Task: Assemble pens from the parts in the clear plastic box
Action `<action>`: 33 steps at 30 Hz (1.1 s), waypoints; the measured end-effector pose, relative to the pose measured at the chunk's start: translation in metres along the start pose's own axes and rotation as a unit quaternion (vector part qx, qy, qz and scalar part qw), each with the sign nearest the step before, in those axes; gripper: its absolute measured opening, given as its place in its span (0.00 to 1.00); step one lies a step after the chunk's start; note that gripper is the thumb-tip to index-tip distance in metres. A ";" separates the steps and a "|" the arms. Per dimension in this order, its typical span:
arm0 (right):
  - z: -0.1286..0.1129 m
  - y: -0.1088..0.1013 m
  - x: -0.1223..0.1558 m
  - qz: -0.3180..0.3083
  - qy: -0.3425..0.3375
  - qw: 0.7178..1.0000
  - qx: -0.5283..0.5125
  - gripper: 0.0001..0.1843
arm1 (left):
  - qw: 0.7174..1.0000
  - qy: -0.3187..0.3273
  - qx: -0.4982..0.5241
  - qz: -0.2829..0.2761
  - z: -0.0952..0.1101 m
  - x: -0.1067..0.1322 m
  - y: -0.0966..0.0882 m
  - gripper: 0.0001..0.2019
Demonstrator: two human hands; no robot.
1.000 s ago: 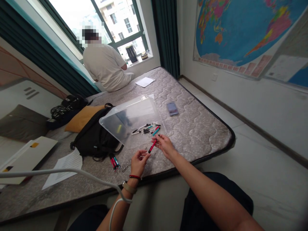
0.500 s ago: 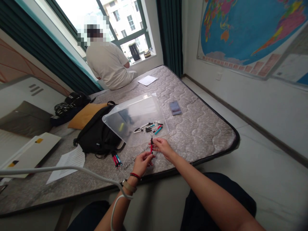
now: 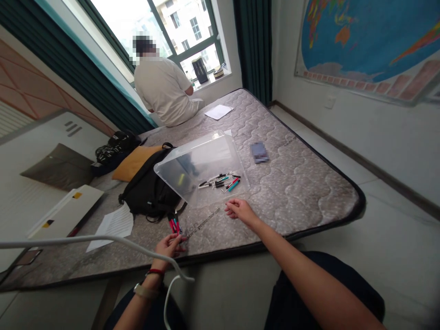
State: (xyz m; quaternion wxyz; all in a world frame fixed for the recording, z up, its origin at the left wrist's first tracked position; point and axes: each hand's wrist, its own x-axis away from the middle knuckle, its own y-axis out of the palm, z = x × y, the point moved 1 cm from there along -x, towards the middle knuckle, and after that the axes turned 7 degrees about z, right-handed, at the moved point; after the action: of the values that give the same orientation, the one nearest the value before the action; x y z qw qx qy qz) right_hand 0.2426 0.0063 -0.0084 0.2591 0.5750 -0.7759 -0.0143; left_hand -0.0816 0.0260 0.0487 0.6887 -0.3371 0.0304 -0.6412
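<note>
red and teal pens [image 3: 173, 225] lie bunched on the mattress [image 3: 292, 192] just beyond our left fingers [image 3: 177, 239], loosely curled and empty (the red pen held earlier is gone from them); our right hand [image 3: 240, 211] rests half open, empty, beside a clear plastic sheet [image 3: 202, 160].

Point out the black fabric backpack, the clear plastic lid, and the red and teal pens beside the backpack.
Black fabric backpack [image 3: 147, 195], head view, on its body.
Clear plastic lid [image 3: 192, 167], head view, on its bare middle.
Red and teal pens [image 3: 173, 225], head view, on the bunch's middle.

Pens [image 3: 220, 182] on plastic sheet [image 3: 195, 165], backpack [image 3: 147, 195] left of sheet, blurred item [image 3: 259, 152] right, all on mattress [image 3: 302, 192]
</note>
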 end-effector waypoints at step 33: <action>0.002 0.000 -0.013 -0.043 0.035 0.998 -0.040 0.06 | 0.860 0.289 -0.394 0.143 -0.041 -0.068 0.010 0.36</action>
State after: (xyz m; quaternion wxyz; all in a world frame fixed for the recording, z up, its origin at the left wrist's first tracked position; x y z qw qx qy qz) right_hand 0.2441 0.0176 -0.0154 0.3081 0.5974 -0.7395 -0.0358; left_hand -0.1043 0.0698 -0.0150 0.5427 -0.3720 0.5264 -0.5385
